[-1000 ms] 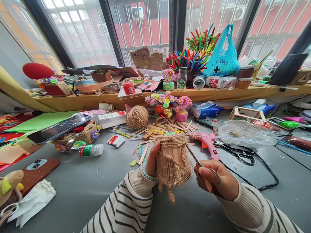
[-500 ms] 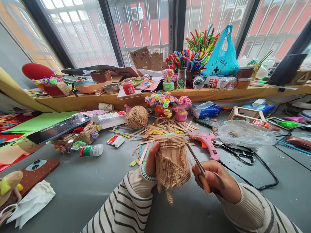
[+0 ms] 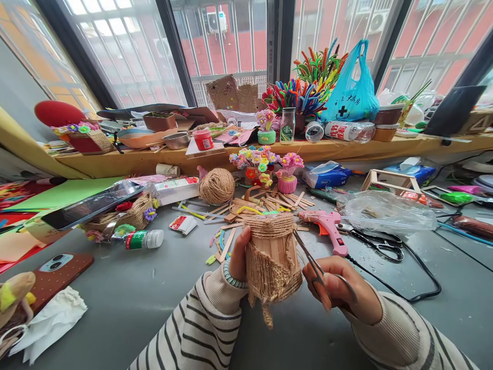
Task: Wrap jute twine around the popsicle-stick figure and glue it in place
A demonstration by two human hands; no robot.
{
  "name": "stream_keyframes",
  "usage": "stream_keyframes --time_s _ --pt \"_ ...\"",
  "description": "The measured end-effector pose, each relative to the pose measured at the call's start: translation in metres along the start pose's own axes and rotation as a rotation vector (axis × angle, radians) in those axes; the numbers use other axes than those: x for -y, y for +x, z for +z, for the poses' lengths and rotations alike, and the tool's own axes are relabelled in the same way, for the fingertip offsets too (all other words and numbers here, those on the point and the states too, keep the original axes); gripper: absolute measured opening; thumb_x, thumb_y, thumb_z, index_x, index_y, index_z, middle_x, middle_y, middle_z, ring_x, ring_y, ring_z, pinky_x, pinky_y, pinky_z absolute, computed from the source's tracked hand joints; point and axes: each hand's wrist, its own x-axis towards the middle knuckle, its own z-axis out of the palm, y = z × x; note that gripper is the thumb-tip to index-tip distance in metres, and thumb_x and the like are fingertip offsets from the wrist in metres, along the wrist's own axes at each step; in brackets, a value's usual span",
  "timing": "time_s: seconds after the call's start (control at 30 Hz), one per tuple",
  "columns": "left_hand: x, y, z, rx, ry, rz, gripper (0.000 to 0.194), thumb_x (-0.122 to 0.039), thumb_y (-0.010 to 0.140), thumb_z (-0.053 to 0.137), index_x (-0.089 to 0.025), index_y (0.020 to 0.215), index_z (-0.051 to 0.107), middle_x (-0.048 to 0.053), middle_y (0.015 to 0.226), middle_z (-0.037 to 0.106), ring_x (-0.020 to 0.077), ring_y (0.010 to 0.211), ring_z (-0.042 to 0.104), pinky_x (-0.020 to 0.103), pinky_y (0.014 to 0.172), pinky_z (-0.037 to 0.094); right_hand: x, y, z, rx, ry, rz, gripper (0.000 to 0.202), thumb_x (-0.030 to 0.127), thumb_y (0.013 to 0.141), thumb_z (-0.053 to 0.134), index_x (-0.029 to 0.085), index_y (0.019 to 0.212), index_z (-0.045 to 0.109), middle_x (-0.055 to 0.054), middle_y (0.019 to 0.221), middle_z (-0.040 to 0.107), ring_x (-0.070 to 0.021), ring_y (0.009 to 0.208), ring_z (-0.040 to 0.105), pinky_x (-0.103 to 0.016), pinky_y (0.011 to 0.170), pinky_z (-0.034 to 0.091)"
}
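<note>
My left hand (image 3: 239, 255) is closed round the left side of a small pot (image 3: 274, 262) made of wooden sticks and wrapped in jute twine. Twine bands circle its top, a slanting twine panel covers the lower part, and bare sticks show between them. A short twine end hangs from the bottom. In my right hand (image 3: 335, 285) is a pair of metal scissors (image 3: 311, 259), fingers through the handles. The narrow blades point up and left, their tips close to the pot's upper right side; whether they touch it I cannot tell.
Behind the pot lie loose wooden sticks (image 3: 265, 204) and a twine ball (image 3: 216, 186). A pink glue gun (image 3: 327, 228), its black cable and black-handled scissors (image 3: 379, 245) are to the right. On the left are a plastic bottle (image 3: 144, 239), a phone (image 3: 63, 272) and crumpled tissue (image 3: 54, 321).
The pot has tilted and shifted very slightly in my left hand. The scissors have moved a little left, their tips now nearer the pot's upper right edge.
</note>
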Motion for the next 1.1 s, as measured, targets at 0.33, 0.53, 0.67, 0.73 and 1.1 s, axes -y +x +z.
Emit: stream_keyframes --time_s 0.33,0.53,0.67,0.73,1.1 --pt "0.0015 -0.0004 -0.0064 -0.003 0.010 0.009 0.049 -0.055 0.065 0.074 -0.015 0.092 0.074 0.009 0.097 0.077 0.0346 0.121 0.059 0.044 0.107 0.043 -0.0013 0.0003 -0.0014 -0.044 -0.020 0.020 0.068 0.082 0.067 0.053 0.020 0.043 0.038 0.006 0.040 0.028 -0.0039 0.039 0.025 -0.022 0.038 0.017" --pt "0.0003 -0.0008 -0.0077 0.005 0.008 -0.008 0.050 -0.054 0.063 0.076 -0.013 0.091 0.075 0.011 0.091 0.078 0.0355 0.115 0.062 0.045 0.100 0.049 0.0027 0.0004 -0.0017 -0.113 -0.014 0.102 0.070 0.084 0.059 0.058 0.021 0.038 0.035 0.006 0.036 0.027 -0.0042 0.036 0.025 -0.023 0.039 0.016" --pt "-0.0002 -0.0007 -0.0059 0.011 0.012 -0.018 0.048 -0.053 0.063 0.076 -0.014 0.089 0.076 0.011 0.086 0.078 0.0361 0.111 0.065 0.047 0.098 0.050 0.0048 0.0004 -0.0018 -0.116 0.025 0.125 0.070 0.083 0.057 0.060 0.021 0.037 0.034 0.007 0.034 0.025 -0.0034 0.032 0.023 -0.022 0.037 0.013" --pt "-0.0006 -0.0004 -0.0048 0.004 0.016 -0.004 0.048 -0.053 0.061 0.077 -0.015 0.089 0.076 0.010 0.084 0.078 0.0360 0.110 0.065 0.046 0.098 0.050 0.0057 0.0000 -0.0019 -0.112 0.039 0.104 0.070 0.082 0.059 0.061 0.022 0.037 0.033 0.008 0.033 0.024 -0.0028 0.032 0.022 -0.022 0.036 0.013" --pt "0.0000 -0.0005 -0.0080 0.029 0.015 0.005 0.040 -0.053 0.068 0.072 -0.019 0.089 0.077 0.009 0.098 0.078 0.0341 0.116 0.062 0.042 0.100 0.048 -0.0035 0.0022 -0.0023 -0.122 0.109 0.019 0.066 0.072 0.068 0.064 0.022 0.040 0.031 0.009 0.033 0.023 -0.0011 0.030 0.020 -0.021 0.033 0.010"
